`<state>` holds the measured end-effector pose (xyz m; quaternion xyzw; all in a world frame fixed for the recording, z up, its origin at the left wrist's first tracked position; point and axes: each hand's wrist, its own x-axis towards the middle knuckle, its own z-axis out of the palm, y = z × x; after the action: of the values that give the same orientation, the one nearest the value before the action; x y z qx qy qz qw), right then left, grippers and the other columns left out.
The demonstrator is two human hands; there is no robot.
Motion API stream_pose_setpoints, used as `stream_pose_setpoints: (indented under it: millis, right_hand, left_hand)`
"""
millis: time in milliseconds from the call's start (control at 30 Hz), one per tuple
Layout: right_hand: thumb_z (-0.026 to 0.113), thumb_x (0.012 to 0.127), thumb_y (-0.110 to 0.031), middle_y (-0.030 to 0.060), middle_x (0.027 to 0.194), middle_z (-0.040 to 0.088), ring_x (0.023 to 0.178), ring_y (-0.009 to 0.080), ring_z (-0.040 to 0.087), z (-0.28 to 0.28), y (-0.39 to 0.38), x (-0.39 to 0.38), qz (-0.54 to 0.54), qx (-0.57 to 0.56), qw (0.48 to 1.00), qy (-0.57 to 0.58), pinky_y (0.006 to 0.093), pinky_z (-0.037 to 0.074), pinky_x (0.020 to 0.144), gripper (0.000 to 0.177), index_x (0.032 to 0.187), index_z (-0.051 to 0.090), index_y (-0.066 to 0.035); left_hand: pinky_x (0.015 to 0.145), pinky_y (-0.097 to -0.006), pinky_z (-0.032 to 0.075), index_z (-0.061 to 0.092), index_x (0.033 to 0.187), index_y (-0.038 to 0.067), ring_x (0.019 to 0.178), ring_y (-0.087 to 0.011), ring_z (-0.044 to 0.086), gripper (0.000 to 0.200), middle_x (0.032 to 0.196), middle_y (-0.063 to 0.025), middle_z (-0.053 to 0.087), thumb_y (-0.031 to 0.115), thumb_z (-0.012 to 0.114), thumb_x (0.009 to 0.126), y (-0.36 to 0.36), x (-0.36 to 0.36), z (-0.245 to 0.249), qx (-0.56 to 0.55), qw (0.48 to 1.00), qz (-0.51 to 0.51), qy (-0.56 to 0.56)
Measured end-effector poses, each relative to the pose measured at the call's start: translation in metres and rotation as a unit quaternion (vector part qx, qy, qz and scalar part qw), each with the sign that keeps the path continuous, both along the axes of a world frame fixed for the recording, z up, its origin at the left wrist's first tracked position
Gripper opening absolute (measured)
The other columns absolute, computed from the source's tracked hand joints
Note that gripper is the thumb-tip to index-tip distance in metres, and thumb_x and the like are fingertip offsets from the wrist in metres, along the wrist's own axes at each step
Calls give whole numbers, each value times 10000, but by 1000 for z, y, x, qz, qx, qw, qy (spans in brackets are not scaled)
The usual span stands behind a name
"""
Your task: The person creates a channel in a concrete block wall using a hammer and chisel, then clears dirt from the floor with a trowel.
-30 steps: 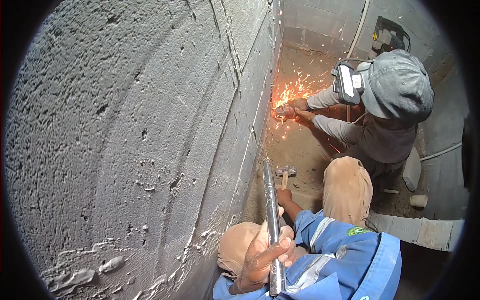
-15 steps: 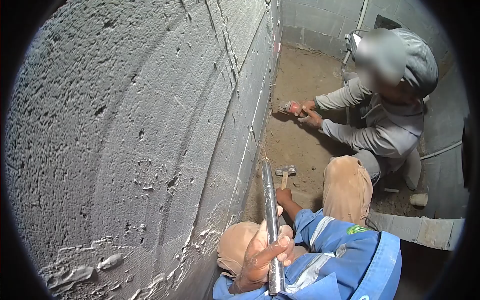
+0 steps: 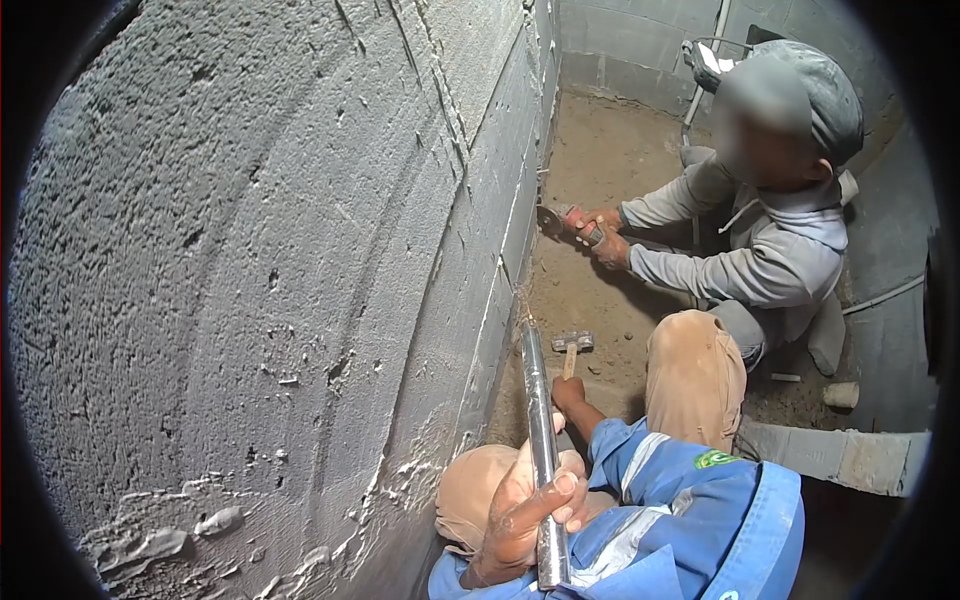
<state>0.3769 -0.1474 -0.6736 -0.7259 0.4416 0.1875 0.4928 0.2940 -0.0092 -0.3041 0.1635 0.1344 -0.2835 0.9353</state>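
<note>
The step in hand looks like steadying the metal bar (image 3: 540, 420), its far end near the wall (image 3: 300, 250), left hand (image 3: 520, 510) with fingers wrapped round it, right hand (image 3: 569, 393) clasping the hammer (image 3: 572, 342); any swing calls for a firm hold and controlled aim.

On your left, a rough gray block wall (image 3: 250, 250) rises, pitted and grooved, crusted with lumpy mortar (image 3: 150, 545) low down. Below you lies a brown dirt floor (image 3: 610, 130), dusty and brightly lit. A pale pipe (image 3: 712, 75) runs down the gray far wall (image 3: 640, 35); dark shadow fills the lower right.
</note>
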Motion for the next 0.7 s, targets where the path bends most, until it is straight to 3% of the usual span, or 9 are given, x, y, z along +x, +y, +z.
stream_pose_setpoints:
  millis: [133, 200, 433, 467, 533, 600, 700]
  right_hand:
    - [581, 872, -276, 297, 913, 661, 805, 352, 689, 38, 4, 3, -16, 15, 1000, 12, 439, 529, 696, 459, 1013, 598, 160]
    - [589, 870, -294, 327, 1009, 643, 942, 392, 666, 48, 5, 3, -15, 14, 1000, 13, 443, 513, 806, 482, 1046, 592, 155]
    - [576, 857, -305, 341, 1029, 633, 987, 422, 645, 51, 6, 4, -13, 28, 999, 12, 443, 497, 857, 506, 1057, 589, 159]
    - [567, 879, -279, 290, 903, 639, 788, 375, 655, 43, 6, 4, -10, 12, 1000, -8, 437, 511, 675, 458, 1017, 576, 158]
    - [559, 900, -252, 240, 777, 644, 589, 328, 664, 35, 4, 3, -6, -5, 1000, -29, 430, 526, 492, 416, 976, 562, 156]
    - [564, 850, -309, 359, 1040, 622, 1008, 431, 637, 63, 8, 5, -16, 22, 1000, 8, 444, 493, 869, 519, 1052, 589, 168]
    - [562, 856, -315, 357, 1035, 624, 1006, 431, 638, 56, 7, 5, -7, 16, 1000, 10, 446, 493, 865, 520, 1047, 594, 167]
  left_hand:
    - [567, -244, 461, 227, 1473, 66, 636, -77, 435, 643, 868, -36, 434, 23, 550, 919, 0, 0, 1, -2, 1000, 1, 1]
    - [566, -245, 462, 227, 1473, 67, 634, -78, 436, 644, 867, -36, 432, 22, 551, 918, 0, 0, 1, -2, 1000, 0, 0]
    - [565, -244, 463, 232, 1472, 68, 635, -78, 437, 643, 869, -38, 430, 21, 553, 916, 1, 0, 3, 1, 1000, -2, 6]
    - [565, -244, 463, 232, 1472, 68, 635, -78, 437, 643, 869, -38, 430, 21, 553, 916, 2, 0, 3, 1, 1000, -2, 5]
    - [570, -242, 465, 234, 1472, 69, 637, -78, 437, 639, 871, -39, 431, 20, 549, 918, 2, 0, 3, -2, 1000, -5, -1]
    - [573, -242, 465, 233, 1472, 69, 637, -78, 437, 638, 872, -40, 430, 19, 547, 919, 2, 1, 4, -1, 1000, -6, -1]
    - [575, -242, 465, 229, 1474, 70, 637, -78, 437, 639, 873, -40, 430, 17, 544, 920, 3, 1, 5, -2, 1000, -5, -2]
